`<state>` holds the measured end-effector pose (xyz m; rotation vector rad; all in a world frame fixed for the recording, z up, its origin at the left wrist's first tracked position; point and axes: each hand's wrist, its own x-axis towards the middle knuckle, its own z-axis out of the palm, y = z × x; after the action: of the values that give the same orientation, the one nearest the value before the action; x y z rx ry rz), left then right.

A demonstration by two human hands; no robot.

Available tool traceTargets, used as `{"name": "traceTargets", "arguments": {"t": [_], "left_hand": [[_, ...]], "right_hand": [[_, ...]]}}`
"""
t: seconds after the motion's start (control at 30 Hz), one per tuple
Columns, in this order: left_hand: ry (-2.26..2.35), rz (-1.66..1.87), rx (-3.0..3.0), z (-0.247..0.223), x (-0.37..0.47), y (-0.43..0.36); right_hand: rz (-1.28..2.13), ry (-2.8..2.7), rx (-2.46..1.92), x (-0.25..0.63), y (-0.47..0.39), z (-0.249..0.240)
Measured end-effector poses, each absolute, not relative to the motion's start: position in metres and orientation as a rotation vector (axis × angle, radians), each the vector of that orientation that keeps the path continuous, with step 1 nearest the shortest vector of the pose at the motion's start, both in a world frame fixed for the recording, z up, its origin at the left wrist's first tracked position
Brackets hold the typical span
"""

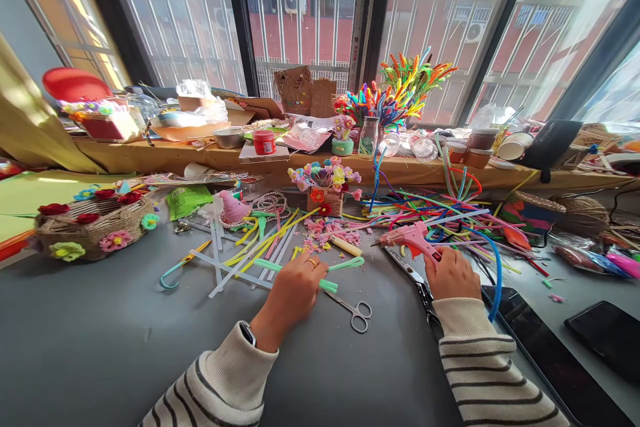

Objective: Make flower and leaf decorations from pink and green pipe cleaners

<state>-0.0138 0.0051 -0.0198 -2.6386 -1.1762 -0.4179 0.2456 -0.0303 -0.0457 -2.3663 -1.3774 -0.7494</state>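
Note:
My right hand (454, 275) is wrapped round the handle of a pink hot glue gun (407, 236), its nozzle pointing left. A translucent glue stick (463, 215) juts from the gun's back. My left hand (297, 283) is closed on light green pipe cleaners (327, 285), one of them bent into a loop (350, 263) to the right; the fingertips are partly hidden. Small silver scissors (356, 313) lie just right of my left hand. Large black-handled scissors (413, 271) lie beside my right wrist. Loose glue sticks (240, 273) and yellow pipe cleaners (273, 240) lie beyond my left hand.
A twine basket with flowers (90, 230) stands at the left, a flower-filled box (325, 202) at the back centre. Colourful pipe cleaners (400, 203) are heaped at back right. A black tablet (550, 353) and a phone (607, 333) lie at right. Jars and cups crowd the windowsill (210, 159).

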Motion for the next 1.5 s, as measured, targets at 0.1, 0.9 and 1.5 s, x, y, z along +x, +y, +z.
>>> {"name": "traceTargets", "arguments": {"t": [0.1,0.9,1.5], "left_hand": [[-1.177,-0.412,-2.638,-0.02,-0.014,0.005],[-1.167,-0.422,-2.642,-0.019,-0.013,0.004],[-1.176,-0.412,-2.623,-0.02,-0.013,0.005]], "right_hand": [[-0.759,-1.376,-2.337,0.246,-0.03,-0.045],[-0.599,-1.551,-2.268,0.261,-0.032,-0.042],[-0.733,-1.473,-2.268,0.259,-0.032,-0.042]]}}
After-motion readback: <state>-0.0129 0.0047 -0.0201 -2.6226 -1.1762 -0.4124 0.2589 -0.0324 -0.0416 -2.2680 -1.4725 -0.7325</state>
